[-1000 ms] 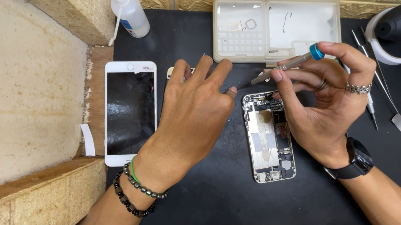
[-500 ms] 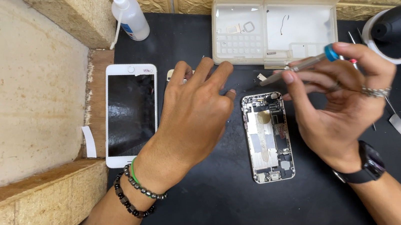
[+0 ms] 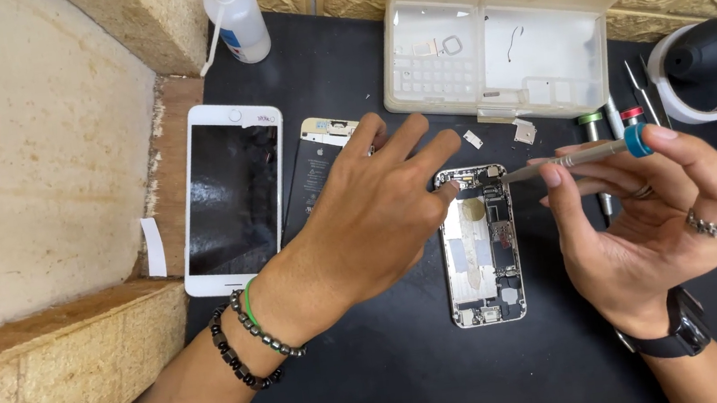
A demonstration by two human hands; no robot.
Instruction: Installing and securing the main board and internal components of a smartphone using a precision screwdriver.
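Note:
An opened phone body [image 3: 482,255] lies on the black mat [image 3: 376,352] with its inner parts showing. My left hand [image 3: 369,218] rests flat beside it, fingers spread, the fingertips touching the phone's top left corner. My right hand [image 3: 640,223] holds a slim screwdriver [image 3: 570,159] with a blue cap, its tip at the top of the phone body. A white phone screen [image 3: 232,198] lies face up to the left, and a black battery [image 3: 315,175] is partly hidden under my left hand.
A clear plastic parts box [image 3: 501,32] stands open at the back. A white squeeze bottle [image 3: 237,17] is at the back left, a black air blower [image 3: 706,54] in a tape roll at the right. More screwdrivers [image 3: 610,114] lie near it. Stone blocks [image 3: 21,159] border the left.
My right hand has shifted right and up with the screwdriver, its tip now at the phone's top. My left hand stays beside the phone.

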